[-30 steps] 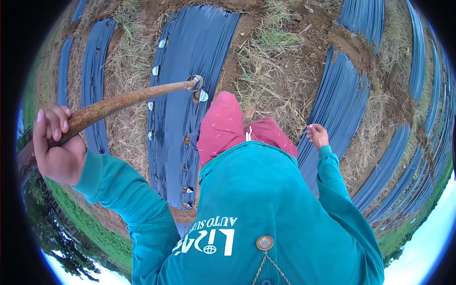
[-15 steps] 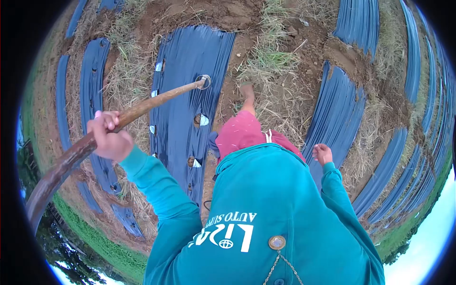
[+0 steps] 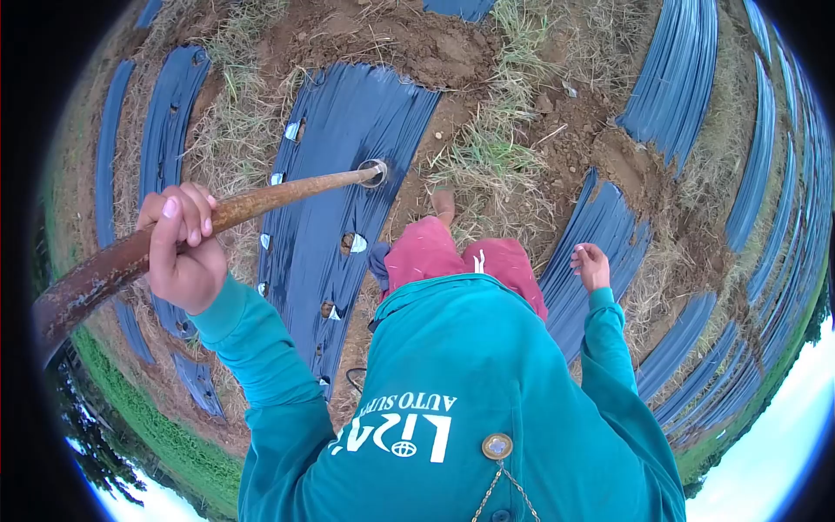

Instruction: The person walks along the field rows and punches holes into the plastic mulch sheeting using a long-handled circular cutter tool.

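My left hand (image 3: 184, 248) is closed around a long brown wooden pole (image 3: 287, 189) at the left. A round metal ring (image 3: 373, 173) at the pole's far end is over the dark plastic sheet (image 3: 335, 130), near its right edge. Whether it touches the sheet is hard to tell. Below the ring, the sheet has a round hole with a white flap (image 3: 358, 244), and another hole (image 3: 327, 310) lies nearer to me. My right hand (image 3: 591, 266) hangs at my right side over another plastic-covered strip (image 3: 600, 228), fingers curled, nothing visible in them.
Dry grass (image 3: 500, 196) and brown soil (image 3: 574, 139) lie between the plastic-covered rows. More strips run along the left (image 3: 165, 122) and far right (image 3: 674, 78). A bare foot (image 3: 444, 204) shows beside the central sheet. Trees stand at the lower left.
Since a second ago, my left hand has moved right and the ring has shifted right and slightly down in view, away from the white-flapped hole. My foot has come into view; my right hand remains curled.
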The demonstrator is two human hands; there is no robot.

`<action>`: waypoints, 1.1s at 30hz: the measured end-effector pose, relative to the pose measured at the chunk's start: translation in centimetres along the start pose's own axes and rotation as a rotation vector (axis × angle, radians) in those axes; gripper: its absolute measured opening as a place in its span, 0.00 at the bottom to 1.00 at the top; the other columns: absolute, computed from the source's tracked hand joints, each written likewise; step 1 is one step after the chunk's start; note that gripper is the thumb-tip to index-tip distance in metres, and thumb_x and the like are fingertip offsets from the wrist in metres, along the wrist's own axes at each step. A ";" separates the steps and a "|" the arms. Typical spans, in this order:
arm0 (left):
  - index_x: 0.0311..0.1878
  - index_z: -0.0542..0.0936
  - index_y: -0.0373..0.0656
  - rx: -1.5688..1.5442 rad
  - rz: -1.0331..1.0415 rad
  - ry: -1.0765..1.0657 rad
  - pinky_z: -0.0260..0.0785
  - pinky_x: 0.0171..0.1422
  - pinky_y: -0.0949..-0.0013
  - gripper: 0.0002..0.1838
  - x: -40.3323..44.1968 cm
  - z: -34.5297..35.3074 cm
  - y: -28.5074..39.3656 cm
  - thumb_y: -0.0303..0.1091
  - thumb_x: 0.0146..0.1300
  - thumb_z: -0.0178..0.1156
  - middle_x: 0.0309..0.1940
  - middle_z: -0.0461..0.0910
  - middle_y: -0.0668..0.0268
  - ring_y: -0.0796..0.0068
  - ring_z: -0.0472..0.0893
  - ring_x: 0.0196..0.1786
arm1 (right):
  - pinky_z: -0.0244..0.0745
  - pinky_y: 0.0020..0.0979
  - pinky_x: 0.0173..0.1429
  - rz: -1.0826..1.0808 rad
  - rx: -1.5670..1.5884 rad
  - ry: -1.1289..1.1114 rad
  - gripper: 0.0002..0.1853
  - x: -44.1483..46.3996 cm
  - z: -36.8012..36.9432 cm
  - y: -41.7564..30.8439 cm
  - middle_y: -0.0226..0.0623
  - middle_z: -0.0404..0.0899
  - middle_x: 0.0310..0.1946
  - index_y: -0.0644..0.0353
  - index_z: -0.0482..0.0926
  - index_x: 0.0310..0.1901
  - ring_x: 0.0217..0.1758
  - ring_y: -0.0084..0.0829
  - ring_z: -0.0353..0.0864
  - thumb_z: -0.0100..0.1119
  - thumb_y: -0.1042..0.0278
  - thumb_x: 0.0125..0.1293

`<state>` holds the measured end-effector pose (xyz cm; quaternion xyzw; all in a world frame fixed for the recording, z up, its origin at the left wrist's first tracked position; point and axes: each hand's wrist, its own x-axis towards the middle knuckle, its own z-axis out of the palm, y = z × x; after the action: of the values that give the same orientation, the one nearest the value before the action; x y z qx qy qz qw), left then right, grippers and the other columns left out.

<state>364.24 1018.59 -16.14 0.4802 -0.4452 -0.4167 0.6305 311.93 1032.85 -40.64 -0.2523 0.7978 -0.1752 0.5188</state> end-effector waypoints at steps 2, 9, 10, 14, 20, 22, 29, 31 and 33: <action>0.17 0.60 0.47 -0.032 0.018 -0.073 0.57 0.37 0.68 0.14 2.5 0.8 3.0 0.27 0.58 0.46 0.13 0.58 0.70 0.77 0.60 0.20 | 0.69 0.22 0.25 -0.015 0.004 0.010 0.10 1.3 0.1 -0.5 0.33 0.76 0.26 0.65 0.74 0.38 0.25 0.21 0.75 0.50 0.66 0.63; 0.16 0.59 0.48 -0.065 -0.042 0.114 0.56 0.40 0.67 0.15 8.7 3.6 8.1 0.27 0.58 0.47 0.14 0.57 0.71 0.77 0.61 0.22 | 0.70 0.25 0.25 0.085 0.021 0.044 0.10 2.6 -2.7 2.6 0.33 0.77 0.26 0.63 0.75 0.38 0.25 0.23 0.76 0.51 0.65 0.63; 0.16 0.60 0.47 -0.060 -0.040 0.168 0.58 0.41 0.66 0.15 9.5 3.9 7.3 0.26 0.57 0.50 0.14 0.58 0.70 0.76 0.62 0.23 | 0.71 0.25 0.25 0.115 0.006 0.058 0.10 2.5 -3.1 3.0 0.33 0.76 0.26 0.62 0.75 0.38 0.25 0.23 0.76 0.52 0.64 0.62; 0.17 0.62 0.45 -0.047 0.111 0.419 0.62 0.35 0.68 0.14 12.1 6.7 -3.9 0.24 0.55 0.55 0.14 0.62 0.68 0.75 0.65 0.20 | 0.72 0.26 0.25 0.228 0.011 0.098 0.10 1.8 -5.6 5.0 0.32 0.77 0.25 0.61 0.75 0.38 0.24 0.24 0.76 0.51 0.64 0.62; 0.19 0.66 0.40 -0.055 -0.029 0.502 0.66 0.30 0.68 0.12 13.0 9.4 -20.0 0.18 0.52 0.56 0.15 0.65 0.67 0.75 0.68 0.20 | 0.72 0.27 0.24 0.277 -0.012 0.047 0.09 6.9 -10.8 5.0 0.34 0.77 0.24 0.60 0.74 0.36 0.22 0.26 0.76 0.50 0.64 0.63; 0.18 0.65 0.41 -0.030 -0.068 0.471 0.65 0.32 0.69 0.13 12.8 12.0 -18.5 0.20 0.53 0.56 0.14 0.63 0.68 0.76 0.66 0.20 | 0.72 0.27 0.24 0.270 -0.038 0.031 0.09 9.0 -13.5 3.4 0.34 0.77 0.24 0.60 0.74 0.37 0.22 0.26 0.76 0.49 0.64 0.63; 0.17 0.61 0.45 0.094 -0.004 0.400 0.60 0.41 0.66 0.15 17.9 25.0 -6.7 0.29 0.58 0.51 0.15 0.60 0.69 0.74 0.63 0.23 | 0.71 0.25 0.24 0.202 -0.010 -0.031 0.09 22.7 -25.2 -5.8 0.32 0.76 0.25 0.61 0.74 0.38 0.23 0.24 0.75 0.49 0.65 0.64; 0.17 0.61 0.46 0.111 0.018 0.427 0.59 0.41 0.66 0.15 19.3 28.7 -3.4 0.31 0.58 0.51 0.15 0.59 0.69 0.74 0.63 0.24 | 0.70 0.25 0.24 0.166 0.050 -0.040 0.10 26.8 -28.0 -8.5 0.34 0.76 0.25 0.64 0.74 0.38 0.23 0.25 0.76 0.49 0.64 0.64; 0.16 0.61 0.46 0.128 0.038 0.445 0.59 0.41 0.66 0.16 20.0 31.9 -2.1 0.31 0.58 0.51 0.15 0.59 0.69 0.74 0.63 0.24 | 0.69 0.24 0.23 0.158 0.061 -0.059 0.10 29.7 -30.2 -11.0 0.33 0.76 0.25 0.63 0.73 0.39 0.23 0.23 0.75 0.49 0.65 0.64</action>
<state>338.48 991.61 -10.42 0.5908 -0.3296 -0.2595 0.6892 276.73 1007.09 -44.59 -0.1777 0.7938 -0.1506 0.5618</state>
